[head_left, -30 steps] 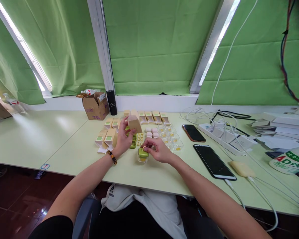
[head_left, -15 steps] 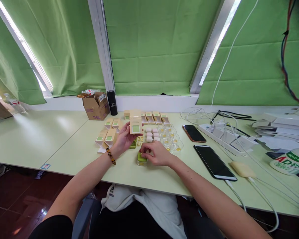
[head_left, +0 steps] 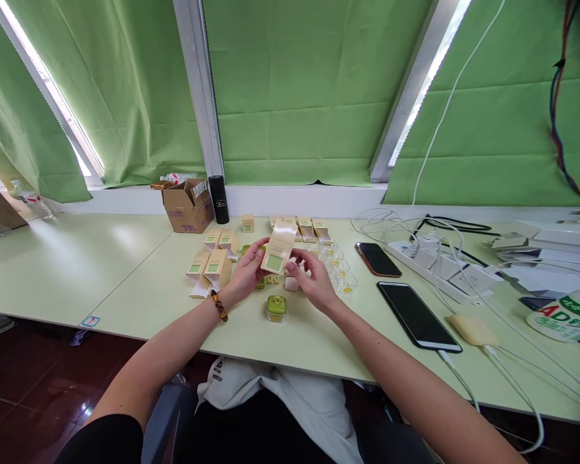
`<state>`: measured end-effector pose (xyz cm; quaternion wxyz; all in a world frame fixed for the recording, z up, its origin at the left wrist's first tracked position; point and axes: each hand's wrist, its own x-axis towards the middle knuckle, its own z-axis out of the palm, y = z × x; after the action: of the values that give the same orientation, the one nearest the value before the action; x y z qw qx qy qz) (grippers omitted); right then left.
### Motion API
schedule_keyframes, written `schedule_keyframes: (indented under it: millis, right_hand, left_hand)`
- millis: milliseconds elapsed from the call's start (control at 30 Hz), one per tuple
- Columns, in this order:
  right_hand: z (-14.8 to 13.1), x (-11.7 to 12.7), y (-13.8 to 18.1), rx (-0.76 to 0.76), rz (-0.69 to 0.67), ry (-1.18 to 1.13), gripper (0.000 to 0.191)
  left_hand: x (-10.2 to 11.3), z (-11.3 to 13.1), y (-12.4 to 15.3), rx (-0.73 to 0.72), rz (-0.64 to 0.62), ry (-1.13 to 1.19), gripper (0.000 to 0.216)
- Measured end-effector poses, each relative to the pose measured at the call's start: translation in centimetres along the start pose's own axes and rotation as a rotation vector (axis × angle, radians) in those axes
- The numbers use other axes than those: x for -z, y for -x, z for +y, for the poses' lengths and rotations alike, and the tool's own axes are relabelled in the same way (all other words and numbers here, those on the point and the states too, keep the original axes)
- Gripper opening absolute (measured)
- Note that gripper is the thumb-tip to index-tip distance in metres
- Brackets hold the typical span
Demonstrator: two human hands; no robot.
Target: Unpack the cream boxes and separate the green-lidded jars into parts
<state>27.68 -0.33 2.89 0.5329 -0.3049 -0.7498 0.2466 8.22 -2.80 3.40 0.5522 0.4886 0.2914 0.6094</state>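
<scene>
Between both hands, above the table, is a small cream cardboard box (head_left: pixel 279 248) with a green square and its top flap raised. My left hand (head_left: pixel 247 270) grips its left side. The fingers of my right hand (head_left: pixel 312 278) close on its right side. Below them a small clear jar with a green lid (head_left: pixel 276 309) stands on the table, touched by neither hand. Behind the hands, small yellow pieces (head_left: pixel 272 279) and pale pink pieces (head_left: pixel 291 283) are partly hidden. Clear plastic shells (head_left: pixel 347 282) with yellow spots lie right of them.
More cream boxes (head_left: pixel 218 267) stand left of my hands, others (head_left: pixel 320 230) at the back. Two phones (head_left: pixel 418 314) (head_left: pixel 377 258), a power strip (head_left: pixel 444 269) and cables lie right. A brown carton (head_left: pixel 187 207) and black cylinder (head_left: pixel 218 200) stand by the window.
My right hand has left the green-lidded jar, moved up and taken hold of the box. The box has shifted right and tilted, still in my left hand.
</scene>
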Motion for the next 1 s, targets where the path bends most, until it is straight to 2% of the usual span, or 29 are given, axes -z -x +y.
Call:
schedule_keyframes:
  millis: [200,367,600,1000]
  right_hand:
    - [0.6,-0.3,-0.3,-0.159,-0.078,-0.316,0.046]
    - [-0.1,0.0,-0.6,-0.270,-0.012,-0.553,0.048]
    - [-0.4,0.0,-0.7,-0.339,0.036,-0.610,0.049]
    - [-0.2,-0.6,-0.5,-0.359,0.009,-0.604,0.053]
  left_hand:
    - [-0.6,-0.1,0.2,-0.047,-0.036,-0.167,0.063]
    - [0.0,-0.5,0.2,-0.192,-0.115,-0.219,0.057]
    - [-0.1,-0.6,0.7,-0.346,-0.180,-0.453,0.064]
    - [0.0,-1.0,0.6,-0.394,-0.159,-0.540,0.060]
